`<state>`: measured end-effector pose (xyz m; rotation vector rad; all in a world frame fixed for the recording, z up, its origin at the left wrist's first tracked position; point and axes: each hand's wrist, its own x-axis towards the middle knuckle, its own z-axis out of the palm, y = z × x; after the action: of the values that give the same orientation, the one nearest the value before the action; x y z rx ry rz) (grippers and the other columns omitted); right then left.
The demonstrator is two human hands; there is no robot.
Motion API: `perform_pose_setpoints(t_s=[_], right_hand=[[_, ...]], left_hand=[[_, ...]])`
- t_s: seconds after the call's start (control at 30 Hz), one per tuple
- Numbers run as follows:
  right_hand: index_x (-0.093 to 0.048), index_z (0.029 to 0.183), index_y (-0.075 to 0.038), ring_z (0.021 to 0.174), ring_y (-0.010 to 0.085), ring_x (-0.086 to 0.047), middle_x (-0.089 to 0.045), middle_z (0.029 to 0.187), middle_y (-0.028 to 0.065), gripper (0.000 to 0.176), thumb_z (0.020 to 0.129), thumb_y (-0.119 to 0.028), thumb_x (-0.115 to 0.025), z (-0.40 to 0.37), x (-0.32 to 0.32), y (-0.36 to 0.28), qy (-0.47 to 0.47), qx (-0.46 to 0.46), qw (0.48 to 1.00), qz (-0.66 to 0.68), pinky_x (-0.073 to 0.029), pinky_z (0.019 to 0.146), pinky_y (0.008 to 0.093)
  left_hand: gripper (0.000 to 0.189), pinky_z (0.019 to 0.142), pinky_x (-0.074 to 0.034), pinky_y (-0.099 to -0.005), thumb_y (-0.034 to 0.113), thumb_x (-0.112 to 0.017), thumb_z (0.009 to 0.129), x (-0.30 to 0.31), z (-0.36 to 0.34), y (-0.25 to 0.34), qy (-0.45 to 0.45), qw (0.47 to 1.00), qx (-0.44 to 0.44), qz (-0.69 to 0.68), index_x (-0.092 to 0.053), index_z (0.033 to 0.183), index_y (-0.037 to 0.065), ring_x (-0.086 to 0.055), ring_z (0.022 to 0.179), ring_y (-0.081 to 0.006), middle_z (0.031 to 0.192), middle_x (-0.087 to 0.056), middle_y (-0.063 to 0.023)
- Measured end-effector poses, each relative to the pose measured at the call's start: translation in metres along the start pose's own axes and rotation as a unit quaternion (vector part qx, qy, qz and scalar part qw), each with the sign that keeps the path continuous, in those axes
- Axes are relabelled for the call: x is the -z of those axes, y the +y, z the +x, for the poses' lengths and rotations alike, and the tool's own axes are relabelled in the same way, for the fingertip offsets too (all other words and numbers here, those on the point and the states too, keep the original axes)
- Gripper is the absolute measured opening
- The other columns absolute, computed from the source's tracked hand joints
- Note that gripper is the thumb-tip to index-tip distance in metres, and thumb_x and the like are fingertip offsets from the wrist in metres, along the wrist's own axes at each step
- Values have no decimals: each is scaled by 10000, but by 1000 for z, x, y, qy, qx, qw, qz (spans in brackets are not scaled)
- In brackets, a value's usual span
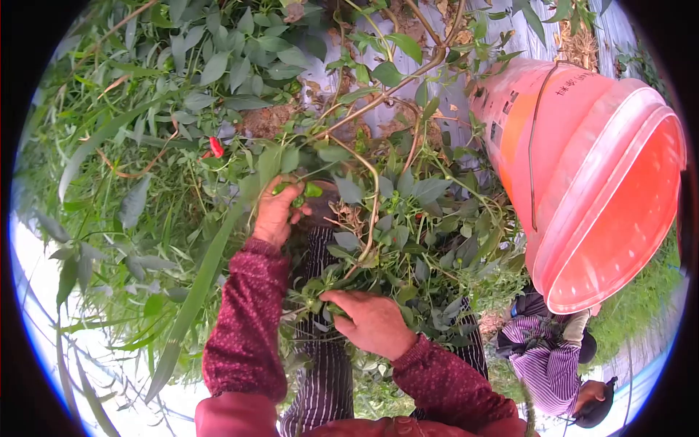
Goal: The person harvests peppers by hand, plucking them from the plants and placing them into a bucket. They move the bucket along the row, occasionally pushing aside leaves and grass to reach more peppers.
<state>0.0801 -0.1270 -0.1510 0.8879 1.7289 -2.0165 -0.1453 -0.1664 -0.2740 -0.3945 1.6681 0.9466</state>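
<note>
Among pepper plants, my left hand (277, 213) has its fingers curled round green peppers (312, 190), partly covered by leaves. Lower and to the right, my right hand (371, 320) is closed on a green pepper (337, 310), beside a leafy stem. A bent brown branch (376, 186) runs between and above the two hands. One red pepper (216, 147) hangs up and to the left of my left hand, touched by neither hand.
A large pink bucket (510, 146) with a wire handle lies tilted at the right, its mouth facing lower right. Another person (547, 357) in striped clothes is at the lower right. Pale plastic sheeting (320, 69) shows between the plants. A long grass blade (191, 306) crosses the left side.
</note>
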Motion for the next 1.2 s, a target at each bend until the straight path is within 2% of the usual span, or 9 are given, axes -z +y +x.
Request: perform_pose_setpoints(t_s=[0.4, 0.47, 0.53, 0.67, 0.7, 0.77, 0.9, 1.03, 1.2], right_hand=[[-542, 1097, -145, 685, 270, -627, -633, 822, 92, 307, 803, -225, -574, 3, 4, -10, 115, -19, 993, -14, -502, 617, 399], [-543, 1078, -151, 631, 260, -619, -620, 744, 84, 284, 808, -234, -571, 3, 5, -12, 157, -35, 987, -4, -498, 584, 389], [-520, 1089, -130, 612, 220, -614, -624, 783, 62, 294, 830, -266, -555, 4, 8, -9, 97, -83, 990, -61, -494, 514, 368], [-502, 1167, -138, 611, 250, -617, -619, 780, 79, 353, 828, -234, -525, 0, 3, -5, 92, -68, 991, -64, -498, 516, 371], [-500, 1160, -119, 616, 242, -612, -609, 768, 77, 365, 815, -224, -553, 0, 4, -6, 107, -60, 991, -61, -499, 535, 375], [-498, 1152, -99, 621, 233, -607, -598, 757, 75, 379, 801, -214, -581, -3, -3, -3, 122, -40, 990, -59, -499, 553, 379], [-495, 1172, -92, 651, 237, -622, -622, 793, 81, 398, 803, -218, -577, -1, -19, 9, 161, 43, 984, -53, -506, 571, 380], [-508, 1107, -84, 652, 244, -624, -626, 780, 80, 350, 792, -220, -578, -6, -21, 6, 141, 26, 985, -99, -504, 577, 383], [-523, 1025, -75, 654, 252, -627, -630, 765, 78, 294, 777, -222, -579, -8, -12, 4, 114, 0, 983, -147, -501, 585, 387]], left_hand=[[122, 453, -453, -228, 88, -639, 778, -38, -89, 58, -219, 820, 115, 516, -587, 887, 74, -522, 473, -82, 740, -608, -23], [130, 550, -481, -292, 64, -632, 746, -38, -99, 49, -246, 796, 46, 551, -593, 865, 30, -562, 541, -152, 723, -611, -73], [193, 653, -480, -350, 50, -626, 718, -38, -102, 34, -228, 742, -243, 581, -589, 901, -1, -584, 637, -235, 715, -592, -148], [226, 665, -517, -355, 66, -649, 736, -64, -127, 66, -67, 675, -317, 663, -624, 960, 50, -643, 789, -327, 923, -656, -146], [179, 640, -516, -334, -5, -619, 738, -72, -136, 77, -76, 712, -375, 589, -621, 915, 19, -658, 726, -287, 910, -665, -146], [160, 685, -529, -306, -61, -611, 711, -109, -177, 116, -174, 898, -138, 379, -636, 850, 14, -648, 804, -171, 959, -668, -122], [278, 805, -523, -340, -53, -699, 716, -195, -212, 115, -456, 813, -310, 186, -605, 969, 16, -634, 952, -238, 1071, -632, -146], [634, 916, -435, -404, 204, -660, 762, -283, -216, 85, -348, 666, -540, 379, -392, 1305, 18, -506, 1085, -373, 1235, -447, -256], [422, 832, -488, -375, 113, -655, 706, -250, -201, 67, -336, 670, -570, 337, -551, 1107, 29, -587, 956, -328, 1071, -567, -203]])
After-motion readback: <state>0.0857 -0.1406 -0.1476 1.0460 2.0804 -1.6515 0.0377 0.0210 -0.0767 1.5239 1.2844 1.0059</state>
